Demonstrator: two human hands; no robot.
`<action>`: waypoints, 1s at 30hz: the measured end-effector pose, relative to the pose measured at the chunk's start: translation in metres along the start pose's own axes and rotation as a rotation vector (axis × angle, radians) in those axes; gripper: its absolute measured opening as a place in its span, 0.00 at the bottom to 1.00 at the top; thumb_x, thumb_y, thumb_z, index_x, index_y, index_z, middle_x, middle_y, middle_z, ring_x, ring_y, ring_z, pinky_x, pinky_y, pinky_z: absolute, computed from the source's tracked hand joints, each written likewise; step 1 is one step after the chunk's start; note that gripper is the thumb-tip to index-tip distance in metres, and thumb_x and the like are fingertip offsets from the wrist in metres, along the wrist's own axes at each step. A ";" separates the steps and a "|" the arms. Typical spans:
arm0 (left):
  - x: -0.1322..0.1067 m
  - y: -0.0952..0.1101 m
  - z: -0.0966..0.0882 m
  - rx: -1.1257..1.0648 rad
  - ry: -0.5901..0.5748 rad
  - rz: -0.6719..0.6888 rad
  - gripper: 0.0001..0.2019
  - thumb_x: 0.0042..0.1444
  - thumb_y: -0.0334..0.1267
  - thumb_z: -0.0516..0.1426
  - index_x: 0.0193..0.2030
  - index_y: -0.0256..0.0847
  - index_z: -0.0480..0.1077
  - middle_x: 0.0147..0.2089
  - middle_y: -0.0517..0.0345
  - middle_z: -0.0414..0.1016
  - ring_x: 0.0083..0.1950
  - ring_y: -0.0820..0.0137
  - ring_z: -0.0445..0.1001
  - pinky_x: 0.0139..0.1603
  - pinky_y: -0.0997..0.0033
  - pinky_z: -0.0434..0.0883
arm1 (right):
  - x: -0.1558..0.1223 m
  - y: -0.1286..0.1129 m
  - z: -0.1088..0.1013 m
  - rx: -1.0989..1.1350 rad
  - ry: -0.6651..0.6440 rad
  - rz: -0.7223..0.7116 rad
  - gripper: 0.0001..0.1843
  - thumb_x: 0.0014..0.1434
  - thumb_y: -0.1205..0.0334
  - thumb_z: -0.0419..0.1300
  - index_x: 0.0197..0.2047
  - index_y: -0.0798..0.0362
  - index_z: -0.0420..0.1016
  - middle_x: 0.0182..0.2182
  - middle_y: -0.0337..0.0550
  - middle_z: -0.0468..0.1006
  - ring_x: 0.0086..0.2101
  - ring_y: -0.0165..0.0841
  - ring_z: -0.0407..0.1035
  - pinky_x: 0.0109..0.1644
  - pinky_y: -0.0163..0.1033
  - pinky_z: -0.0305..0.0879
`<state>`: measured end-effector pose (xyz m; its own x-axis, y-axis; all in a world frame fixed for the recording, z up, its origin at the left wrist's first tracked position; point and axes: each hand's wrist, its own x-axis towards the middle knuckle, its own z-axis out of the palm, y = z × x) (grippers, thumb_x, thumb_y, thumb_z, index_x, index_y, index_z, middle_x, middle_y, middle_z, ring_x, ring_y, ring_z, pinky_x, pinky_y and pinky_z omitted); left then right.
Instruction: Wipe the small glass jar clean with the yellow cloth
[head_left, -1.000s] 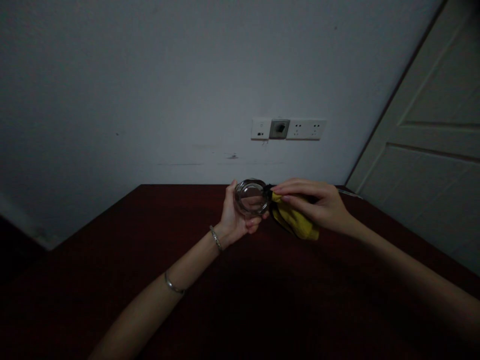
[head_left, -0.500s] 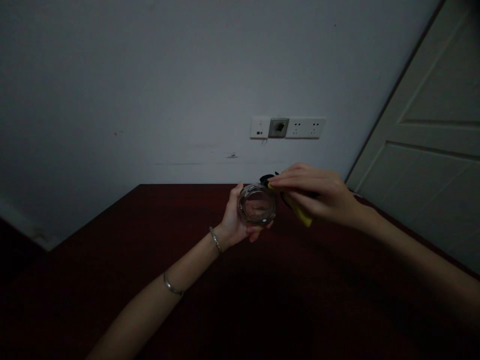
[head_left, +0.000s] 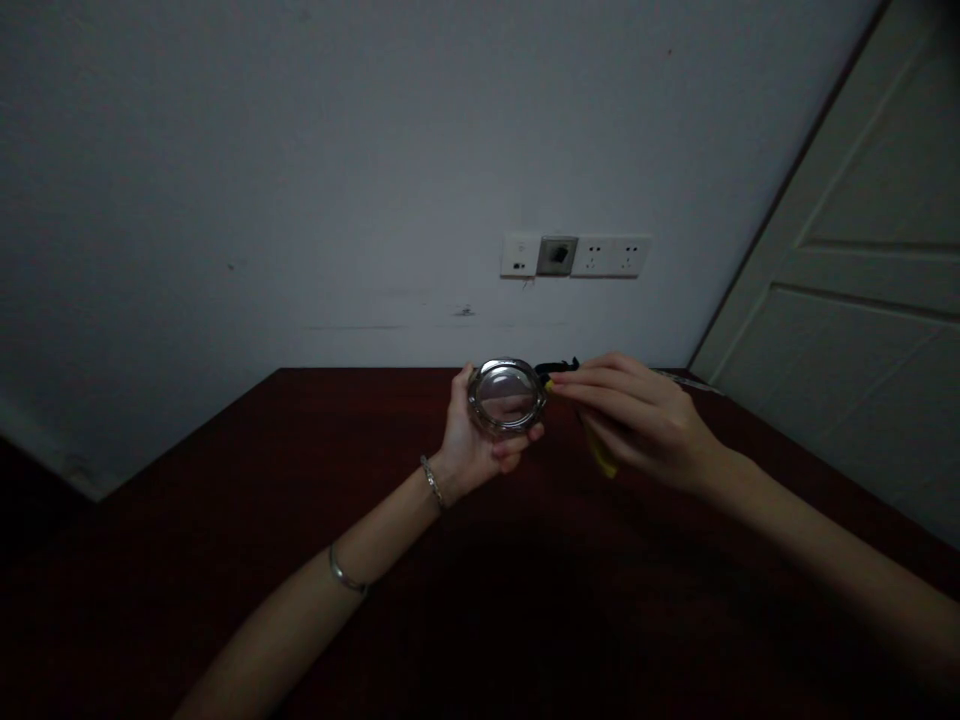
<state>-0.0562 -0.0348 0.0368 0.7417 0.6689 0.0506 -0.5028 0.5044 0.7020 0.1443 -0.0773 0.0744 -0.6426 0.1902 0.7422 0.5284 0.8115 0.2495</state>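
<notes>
My left hand (head_left: 474, 445) is wrapped around a round clear glass vessel (head_left: 507, 396), with the thumb along its left side and fingers beneath. The vessel's circular face points toward me, so I cannot tell its full shape. My right hand (head_left: 649, 415) pinches a yellow and black cloth (head_left: 602, 455) against the vessel's right rim. A black part of the cloth sticks out past the fingertips, while a yellow end hangs under the palm. Most of the cloth is hidden by the fingers.
Both hands are above a dark red-brown table (head_left: 360, 430) that meets a pale wall (head_left: 300, 180). Wall sockets (head_left: 611, 256) sit beyond the hands. To the right stands a panelled door (head_left: 862, 260). A pale strip lies by the table's far right edge. The light is dim.
The glass vessel has tilted and shifted slightly left and up in my left hand. My right hand has moved a little down and right along its rim with the cloth.
</notes>
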 end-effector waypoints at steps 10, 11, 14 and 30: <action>-0.001 0.004 0.001 -0.037 0.017 -0.021 0.41 0.54 0.68 0.33 0.36 0.33 0.72 0.25 0.47 0.71 0.13 0.81 0.52 0.10 0.81 0.52 | -0.001 -0.004 0.001 -0.098 0.003 -0.069 0.17 0.57 0.78 0.56 0.50 0.62 0.72 0.44 0.59 0.78 0.43 0.42 0.69 0.40 0.50 0.72; -0.001 0.004 0.001 -0.045 0.026 -0.013 0.40 0.55 0.67 0.33 0.36 0.33 0.71 0.25 0.47 0.71 0.13 0.81 0.52 0.10 0.81 0.52 | 0.000 -0.005 0.002 -0.109 0.007 -0.075 0.17 0.57 0.77 0.56 0.50 0.62 0.72 0.44 0.59 0.79 0.42 0.43 0.70 0.40 0.50 0.72; 0.000 0.005 0.001 -0.074 0.053 0.009 0.40 0.55 0.68 0.34 0.36 0.32 0.71 0.24 0.46 0.71 0.13 0.81 0.52 0.11 0.82 0.52 | 0.000 -0.007 0.004 -0.138 -0.004 -0.085 0.15 0.59 0.75 0.56 0.49 0.60 0.73 0.43 0.57 0.79 0.41 0.43 0.70 0.39 0.50 0.72; 0.004 0.009 -0.004 -0.178 0.172 0.049 0.35 0.57 0.66 0.37 0.27 0.35 0.67 0.16 0.61 0.61 0.13 0.80 0.52 0.10 0.81 0.52 | 0.008 -0.020 0.015 -0.303 -0.096 -0.196 0.13 0.63 0.73 0.51 0.44 0.61 0.77 0.42 0.50 0.81 0.42 0.42 0.71 0.37 0.45 0.68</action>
<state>-0.0595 -0.0249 0.0402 0.6359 0.7701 -0.0505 -0.6178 0.5471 0.5648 0.1200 -0.0832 0.0659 -0.7893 0.1096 0.6042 0.5211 0.6401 0.5646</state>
